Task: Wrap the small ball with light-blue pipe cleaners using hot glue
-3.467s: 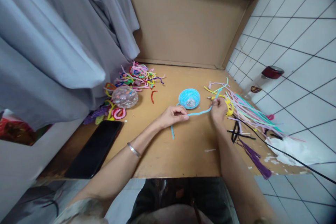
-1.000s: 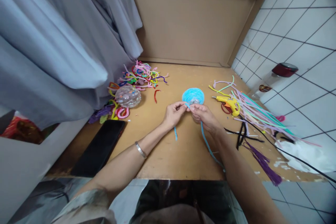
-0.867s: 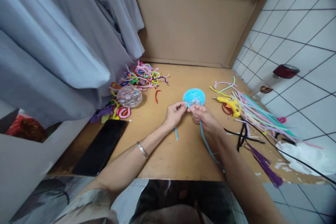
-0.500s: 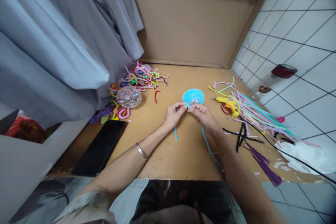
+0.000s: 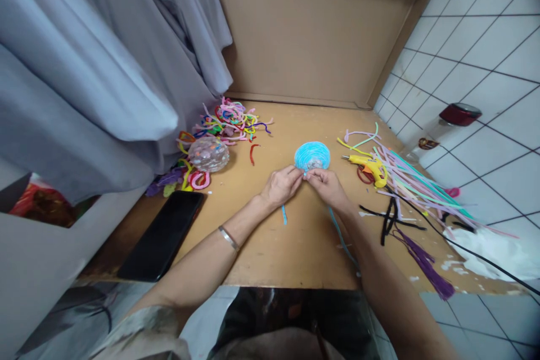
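I have both hands drawn together at the centre of the frame, each narrowed to a pinch on the blue strand [image 5: 336,229]. The left hand [image 5: 280,185] shows me its back, so its exact grip is hidden; the right hand [image 5: 328,187] meets it fingertip to fingertip. I'd judge they sit that close to control a very short stretch, with one to steady and one to work it. A short tail shows below the left wrist and a longer length trails down past the right; whether they are one piece I cannot tell.

Just beyond the fingertips, slightly right of centre, lies the blue coil [image 5: 312,152], pale patch toward me; I can't see whether the fingers touch it.

The glue gun [image 5: 372,170] rests right of centre, nozzle pointing left and cord running to the lower right, likely parked for the right hand. Long stems [image 5: 415,177] lie bunched beyond it, probably for easy picking. The curly heap [image 5: 230,119], upper left, and the phone [image 5: 164,236], lower left, seem set aside from the handwork.
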Tool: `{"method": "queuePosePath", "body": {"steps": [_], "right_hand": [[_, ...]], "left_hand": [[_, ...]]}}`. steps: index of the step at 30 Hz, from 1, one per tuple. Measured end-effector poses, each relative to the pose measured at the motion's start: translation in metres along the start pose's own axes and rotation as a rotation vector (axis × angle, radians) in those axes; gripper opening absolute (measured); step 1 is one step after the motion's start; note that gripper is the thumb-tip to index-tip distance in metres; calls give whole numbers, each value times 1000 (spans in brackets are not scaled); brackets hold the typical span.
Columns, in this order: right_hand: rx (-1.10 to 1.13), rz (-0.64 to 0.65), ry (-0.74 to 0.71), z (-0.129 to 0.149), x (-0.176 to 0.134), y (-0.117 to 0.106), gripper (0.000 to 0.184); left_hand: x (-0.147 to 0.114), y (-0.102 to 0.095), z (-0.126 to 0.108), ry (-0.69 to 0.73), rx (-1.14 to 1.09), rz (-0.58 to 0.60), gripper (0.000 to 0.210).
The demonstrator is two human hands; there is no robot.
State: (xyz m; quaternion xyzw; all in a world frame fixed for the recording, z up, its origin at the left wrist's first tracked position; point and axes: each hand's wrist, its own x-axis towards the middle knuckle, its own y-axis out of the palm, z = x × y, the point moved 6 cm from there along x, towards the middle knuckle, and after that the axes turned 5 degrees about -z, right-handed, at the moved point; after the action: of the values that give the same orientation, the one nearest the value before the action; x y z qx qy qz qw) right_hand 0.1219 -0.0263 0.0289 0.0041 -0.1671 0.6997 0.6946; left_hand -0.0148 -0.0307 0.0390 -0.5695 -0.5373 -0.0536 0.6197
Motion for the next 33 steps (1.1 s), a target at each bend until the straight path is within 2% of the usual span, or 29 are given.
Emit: {"method": "queuePosePath", "body": {"steps": [5, 10, 20, 25, 28, 30, 33], "right_hand": [[-42, -27, -32, 0, 1, -2, 20], [-80, -10, -59, 6, -1, -2, 20], [-167, -25, -94, 17, -6, 5, 24], [-192, 3, -90, 15, -9, 13, 23], [-180, 1, -71, 13, -9, 16, 21], [-141, -8, -66, 13, -9, 16, 21], [-66, -7, -71, 15, -7, 18, 22]], "left_hand": [[1, 1, -2, 26, 22, 43, 27], [3, -2, 1, -53, -209, 3, 23], [0, 0, 12, -603, -682, -126, 15], [-5, 0, 21, -861, -768, -212, 6], [-6, 1, 25, -958, -853, -286, 1], [-6, 4, 25, -1015, -992, -346, 1], [-7, 15, 21, -1160, -1313, -413, 4]]}}
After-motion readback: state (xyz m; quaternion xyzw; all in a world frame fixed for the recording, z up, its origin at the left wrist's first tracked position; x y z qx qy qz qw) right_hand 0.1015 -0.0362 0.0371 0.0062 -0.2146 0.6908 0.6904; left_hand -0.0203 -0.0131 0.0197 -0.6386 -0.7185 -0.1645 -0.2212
